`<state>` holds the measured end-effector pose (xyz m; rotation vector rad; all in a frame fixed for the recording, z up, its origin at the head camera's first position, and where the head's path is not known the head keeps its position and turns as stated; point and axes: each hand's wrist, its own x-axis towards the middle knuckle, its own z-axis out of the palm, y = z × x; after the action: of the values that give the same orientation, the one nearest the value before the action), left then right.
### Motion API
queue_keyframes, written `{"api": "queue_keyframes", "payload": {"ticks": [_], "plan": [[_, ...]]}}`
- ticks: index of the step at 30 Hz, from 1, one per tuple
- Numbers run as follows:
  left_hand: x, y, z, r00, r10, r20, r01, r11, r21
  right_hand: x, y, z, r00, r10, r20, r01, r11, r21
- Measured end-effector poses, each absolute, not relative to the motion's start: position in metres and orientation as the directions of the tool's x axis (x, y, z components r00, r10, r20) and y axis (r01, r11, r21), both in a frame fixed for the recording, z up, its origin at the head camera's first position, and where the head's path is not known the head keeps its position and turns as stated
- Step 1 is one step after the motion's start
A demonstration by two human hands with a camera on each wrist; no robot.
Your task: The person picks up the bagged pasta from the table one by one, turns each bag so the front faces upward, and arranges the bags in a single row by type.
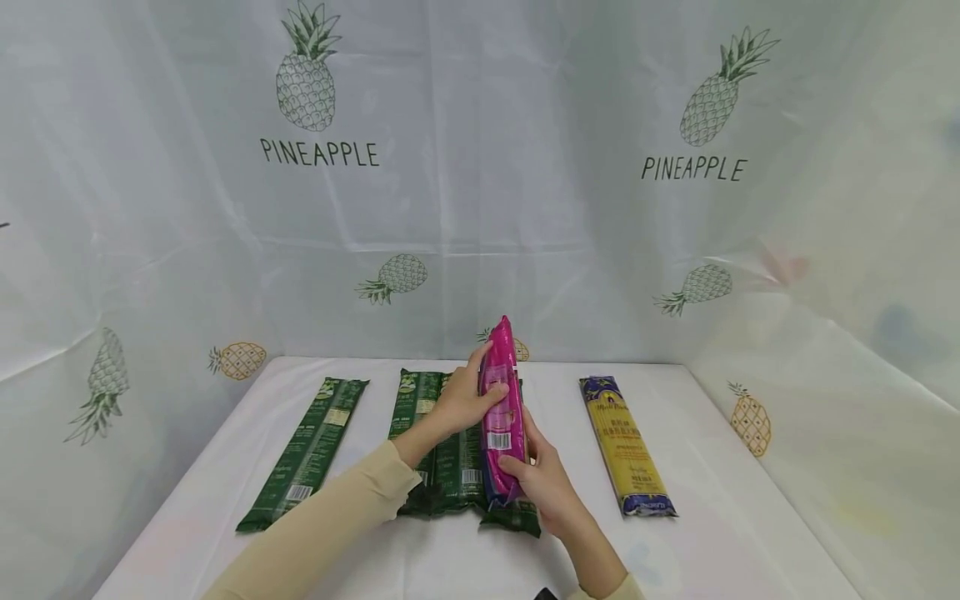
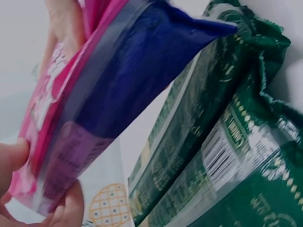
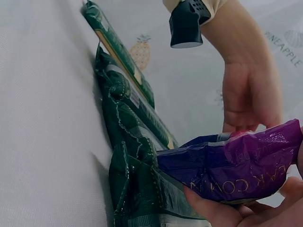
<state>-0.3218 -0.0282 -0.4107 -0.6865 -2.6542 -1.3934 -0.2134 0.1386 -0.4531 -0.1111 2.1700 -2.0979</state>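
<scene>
Both hands hold a long, glossy pink packet (image 1: 501,421) with a blue and purple side, tilted above several green packets. My left hand (image 1: 461,402) grips its upper part, thumb across the pink face. Lower down, my right hand (image 1: 547,485) grips it from the right side, its thumb near the barcode. Beneath and beside it lie green packets (image 1: 457,475) close together, partly covered by the pink one and the left arm. The left wrist view shows the packet's dark blue end (image 2: 142,66) above a green packet with a barcode (image 2: 220,153).
Another long green packet (image 1: 311,450) lies apart at the left of the white-covered table (image 1: 720,500). On the right is a yellow packet (image 1: 626,442) with blue ends. A white curtain (image 1: 510,167) printed with pineapples hangs behind and around the table.
</scene>
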Motion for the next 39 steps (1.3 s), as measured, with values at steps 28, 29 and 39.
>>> {"api": "queue_keyframes", "payload": {"ticks": [28, 29, 39], "plan": [[-0.323, -0.031, -0.421, -0.966, 0.238, 0.102, 0.144, 0.167, 0.975, -0.224, 0.163, -0.458, -0.908, -0.401, -0.123, 0.207, -0.173, -0.963], [-0.323, -0.031, -0.420, -0.966, 0.241, 0.094, 0.135, 0.158, 0.978, -0.226, 0.164, -0.460, -0.903, -0.413, -0.120, 0.217, -0.196, -0.956], [-0.322, -0.032, -0.420, -0.957, 0.283, 0.071, 0.121, 0.166, 0.979, -0.228, 0.164, -0.468, -0.919, -0.381, -0.101, 0.196, -0.220, -0.955]]}}
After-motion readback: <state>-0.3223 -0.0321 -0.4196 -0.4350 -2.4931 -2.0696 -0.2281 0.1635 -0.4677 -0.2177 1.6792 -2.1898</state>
